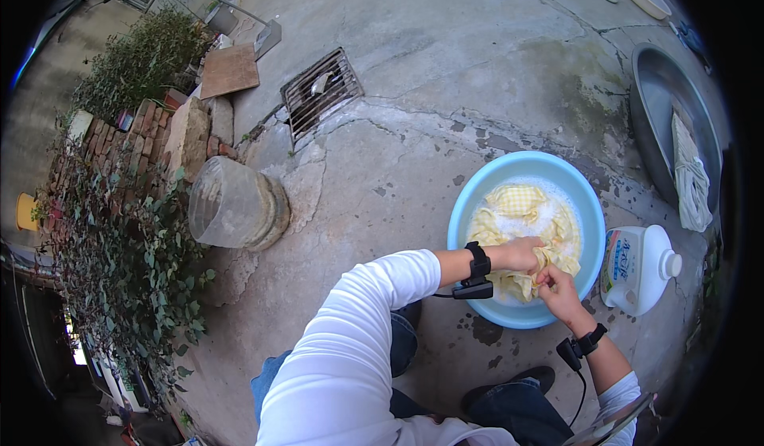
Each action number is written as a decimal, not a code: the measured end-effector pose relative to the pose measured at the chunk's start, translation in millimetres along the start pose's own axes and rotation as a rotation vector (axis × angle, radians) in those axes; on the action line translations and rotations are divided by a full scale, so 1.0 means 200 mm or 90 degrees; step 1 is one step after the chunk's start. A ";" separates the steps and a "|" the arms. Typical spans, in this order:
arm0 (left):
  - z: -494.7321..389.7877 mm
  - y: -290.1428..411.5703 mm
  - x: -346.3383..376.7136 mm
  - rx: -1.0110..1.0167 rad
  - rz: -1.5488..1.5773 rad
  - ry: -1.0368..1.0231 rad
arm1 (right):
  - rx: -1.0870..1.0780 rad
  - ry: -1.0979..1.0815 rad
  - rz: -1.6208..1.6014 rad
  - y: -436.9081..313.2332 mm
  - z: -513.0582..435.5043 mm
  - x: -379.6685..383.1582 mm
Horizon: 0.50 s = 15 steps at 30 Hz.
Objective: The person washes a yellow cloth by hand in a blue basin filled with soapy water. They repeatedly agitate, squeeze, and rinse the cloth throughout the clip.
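Observation:
A light blue plastic basin (pixel 468 201) stands on the concrete ground before me, holding sudsy water and a wet yellow-and-white checked cloth (pixel 516 200). Over the basin's near part, my left hand (pixel 520 254) grips a bunched fold of the cloth. My right hand (pixel 558 291) pinches the same cloth just beside it, fingers close to the left hand. The rest of the cloth lies crumpled in the foam. Both wrists wear black straps with small devices.
A white detergent jug (pixel 641 270) stands right of the basin. Beyond it, a large grey metal tub (pixel 644 112) holds a whitish mop head (pixel 692 177). Leftward are a cut clear plastic container (pixel 224 201), a metal drain grate (pixel 322 94), bricks (pixel 143 135) and plants (pixel 137 261).

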<state>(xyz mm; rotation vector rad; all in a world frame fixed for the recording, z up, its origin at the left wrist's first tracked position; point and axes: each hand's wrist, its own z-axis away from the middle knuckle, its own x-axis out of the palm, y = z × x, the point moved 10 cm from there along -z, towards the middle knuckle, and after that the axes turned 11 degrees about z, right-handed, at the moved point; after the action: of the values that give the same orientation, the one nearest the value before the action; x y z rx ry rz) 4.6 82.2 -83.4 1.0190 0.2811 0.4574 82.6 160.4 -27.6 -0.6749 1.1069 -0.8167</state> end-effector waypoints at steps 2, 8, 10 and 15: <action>0.01 0.00 0.00 -0.002 -0.006 0.004 | 0.000 -0.004 -0.002 0.00 0.00 0.00; 0.02 0.00 0.02 -0.024 -0.024 -0.009 | -0.001 -0.011 0.012 -0.01 0.01 0.01; 0.02 0.00 0.02 -0.024 -0.029 -0.010 | 0.001 -0.013 0.013 -0.01 0.01 0.01; 0.02 -0.02 0.02 -0.024 -0.017 -0.003 | 0.002 -0.014 0.022 -0.01 0.02 0.00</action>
<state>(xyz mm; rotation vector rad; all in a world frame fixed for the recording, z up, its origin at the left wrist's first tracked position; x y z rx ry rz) 11.2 80.3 -84.8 0.9779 0.2807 0.4348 86.4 159.2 -25.7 -0.6591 1.0939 -0.7799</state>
